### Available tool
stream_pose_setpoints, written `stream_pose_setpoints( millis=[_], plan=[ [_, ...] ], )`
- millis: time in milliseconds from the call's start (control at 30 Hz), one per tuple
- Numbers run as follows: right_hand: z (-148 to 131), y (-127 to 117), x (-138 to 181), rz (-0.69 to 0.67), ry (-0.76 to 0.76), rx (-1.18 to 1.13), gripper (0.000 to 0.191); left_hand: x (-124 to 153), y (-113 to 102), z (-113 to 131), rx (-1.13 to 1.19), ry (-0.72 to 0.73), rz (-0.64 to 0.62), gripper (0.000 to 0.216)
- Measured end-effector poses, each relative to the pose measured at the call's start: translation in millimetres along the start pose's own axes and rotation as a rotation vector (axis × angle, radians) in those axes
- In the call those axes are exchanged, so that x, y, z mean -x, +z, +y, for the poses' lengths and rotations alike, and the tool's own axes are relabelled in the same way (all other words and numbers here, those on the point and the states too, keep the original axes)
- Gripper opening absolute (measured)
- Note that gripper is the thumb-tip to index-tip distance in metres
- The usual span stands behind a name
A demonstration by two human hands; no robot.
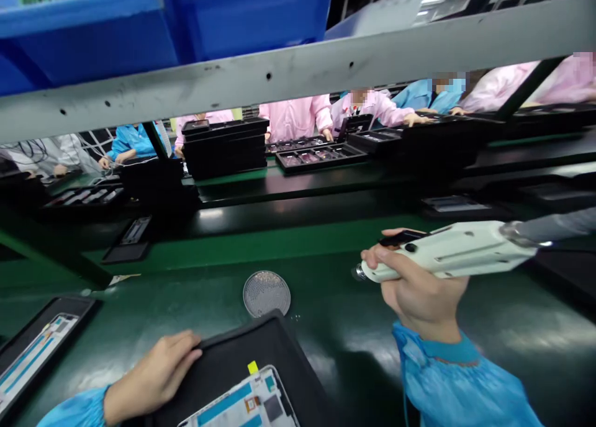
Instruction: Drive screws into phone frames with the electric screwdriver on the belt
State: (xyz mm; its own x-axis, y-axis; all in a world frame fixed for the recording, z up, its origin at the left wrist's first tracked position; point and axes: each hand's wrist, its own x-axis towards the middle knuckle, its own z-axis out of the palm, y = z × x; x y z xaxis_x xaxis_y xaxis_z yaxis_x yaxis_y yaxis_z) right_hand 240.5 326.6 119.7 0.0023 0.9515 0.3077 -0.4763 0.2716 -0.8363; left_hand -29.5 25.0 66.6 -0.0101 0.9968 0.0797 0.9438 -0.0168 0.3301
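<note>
My right hand (421,287) is wrapped round a pale electric screwdriver (470,248), its tip pointing left above the green bench. At the lower left, my left hand (156,372) grips the upper left edge of a black tray (242,352), fingers pressed together. In that tray lies an opened phone body (242,408) with blue strips and a yellow tab; its lower part is cut off by the frame. Just beyond the tray's far corner, a round grey dish (267,295) holds tiny pieces, probably screws. A few specks lie beside the dish.
Another black tray (44,340) with a phone body stands at the left. A grey metal rail (298,67) crosses above, carrying blue bins (251,17). Farther back are stacked black trays (226,148) and several people in pink or blue smocks. A grey hose (563,225) trails right.
</note>
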Motion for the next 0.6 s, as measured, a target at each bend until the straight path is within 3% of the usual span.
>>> stream_pose_setpoints(
  millis=[133, 367, 500, 600],
  plan=[
    [6, -5, -5, 0.028, 0.012, 0.011, 0.027, -43, -22, -23, 0.011, -0.172, 0.095, 0.037],
    [31, -16, -14, 0.04, -0.024, 0.107, 0.033, -189, -45, -71, -0.064, -0.516, 0.231, 0.033],
    [40, -20, -18, -0.028, -0.072, 0.217, 0.019, -257, -28, -90, -0.08, -0.639, 0.215, 0.03],
    [48, -21, -20, -0.088, -0.098, 0.35, 0.009, -283, -3, -101, -0.082, -0.646, 0.19, 0.028]
  ],
)
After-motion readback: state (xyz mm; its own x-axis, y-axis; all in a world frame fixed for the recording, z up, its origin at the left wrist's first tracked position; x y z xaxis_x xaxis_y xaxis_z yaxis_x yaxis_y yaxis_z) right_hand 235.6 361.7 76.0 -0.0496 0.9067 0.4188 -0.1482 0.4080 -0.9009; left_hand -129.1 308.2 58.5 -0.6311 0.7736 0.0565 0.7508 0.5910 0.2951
